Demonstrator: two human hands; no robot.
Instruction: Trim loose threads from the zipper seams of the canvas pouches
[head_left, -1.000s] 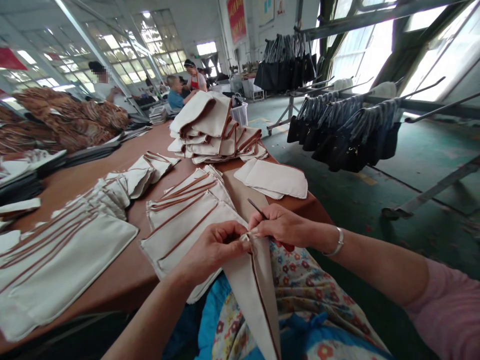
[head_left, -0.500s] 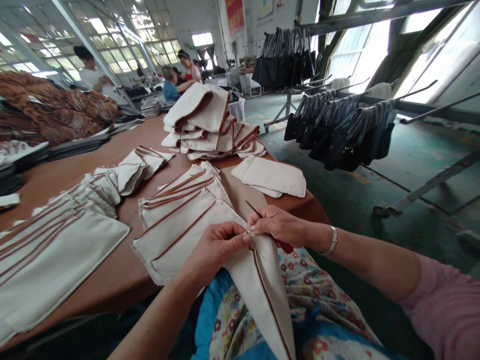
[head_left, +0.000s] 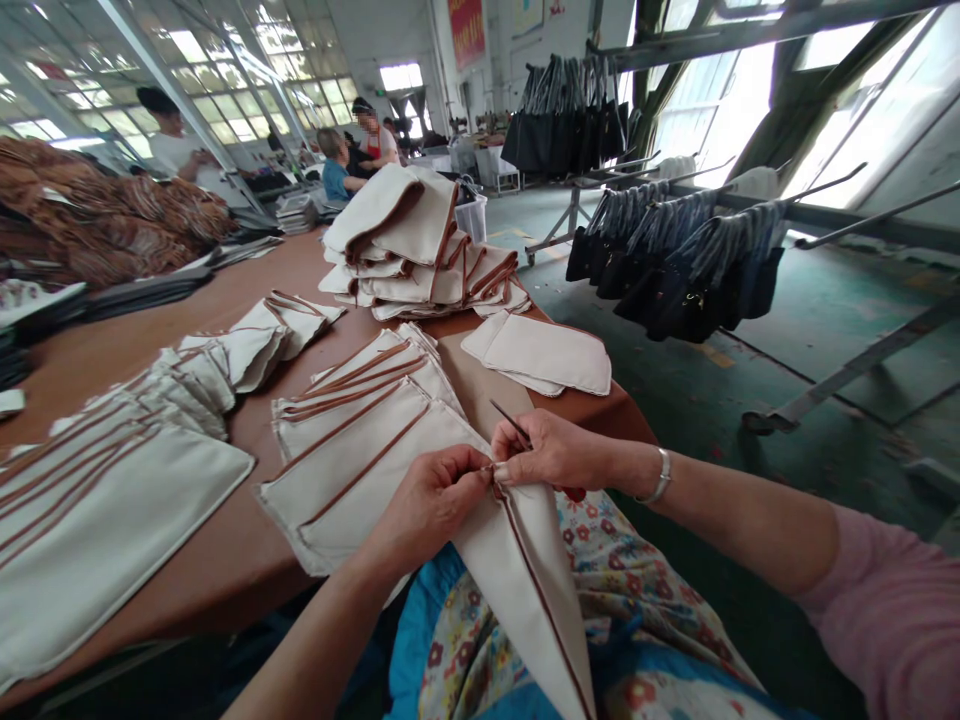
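A cream fabric piece with a brown trim line along it hangs down over my lap. My left hand pinches its upper end between thumb and fingers. My right hand is closed just beside it, thumb and fingertip at the same spot on the fabric, nearly touching the left fingertips. That right hand also holds scissors, their dark pointed tip sticking out to the upper left; a bit of red handle shows under the palm. What lies between the fingertips is too small to make out.
On the brown table lie a fanned stack of cream pieces, another row at left and a taller pile behind. Small cream panels lie near the right edge. Racks of black bags stand at right; several people work behind.
My right fingers and thumb have shifted slightly at the fabric's end, and less of the red scissor handle shows. The left hand keeps its pinch. The view has moved a little.
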